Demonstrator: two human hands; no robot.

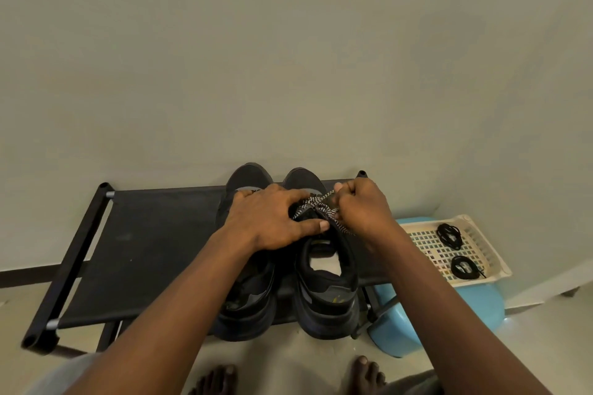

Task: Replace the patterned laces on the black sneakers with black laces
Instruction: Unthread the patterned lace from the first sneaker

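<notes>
Unlacing stage: left hand (pixel 272 218) flat, steadying the right-side black mesh sneaker (pixel 330 279), right hand (pixel 362 205) pinching its black-and-white patterned lace (pixel 319 202); next, likely pull it through the eyelets.

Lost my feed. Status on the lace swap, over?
Left hand presses black sneaker. Right hand grips patterned lace. Black laces lie in basket. Nothing blocking.
</notes>
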